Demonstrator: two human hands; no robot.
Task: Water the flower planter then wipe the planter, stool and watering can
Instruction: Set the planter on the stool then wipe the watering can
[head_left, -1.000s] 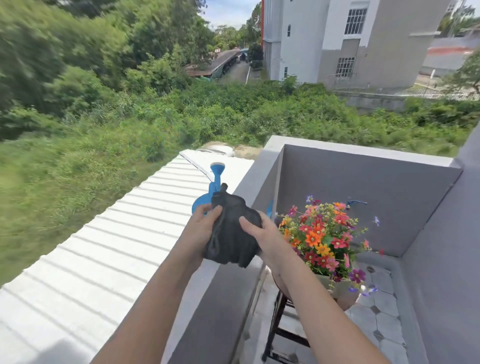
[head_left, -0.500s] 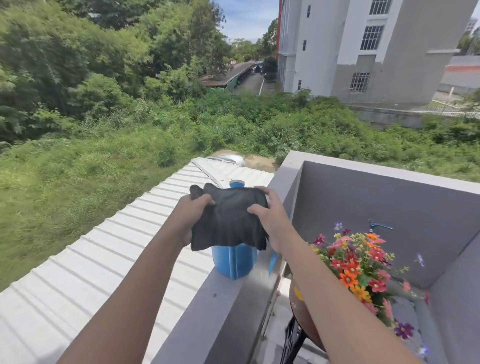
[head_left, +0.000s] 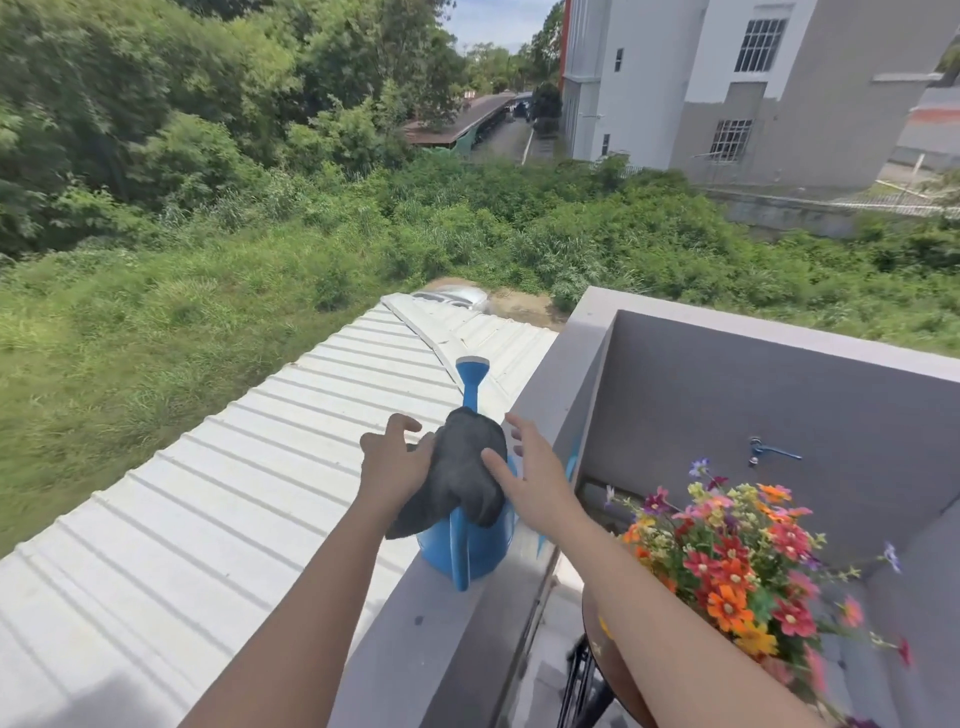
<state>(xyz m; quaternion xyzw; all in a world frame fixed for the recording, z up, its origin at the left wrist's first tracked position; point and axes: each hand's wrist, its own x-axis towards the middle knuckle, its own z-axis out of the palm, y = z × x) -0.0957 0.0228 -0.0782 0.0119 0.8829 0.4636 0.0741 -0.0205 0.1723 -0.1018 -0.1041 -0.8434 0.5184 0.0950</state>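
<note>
The left hand (head_left: 395, 467) and right hand (head_left: 537, 483), fingers spread apart, press a black cloth (head_left: 462, 478) on a blue plastic watering can (head_left: 470, 545).

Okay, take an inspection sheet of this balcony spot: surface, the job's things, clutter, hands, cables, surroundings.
Surface: grey ledge, bearing the blue watering can.
Job's things: dark cloth draped over the can's top; flower planter inside the balcony; stool mostly hidden, only black legs show.
Clutter: nothing seen.
Hands: left hand and right hand flank the cloth, fingers spread, thumbs touching it.
Cables: nothing seen.
Surroundings: tap on the wall; white corrugated roof below; greenery beyond.
</note>
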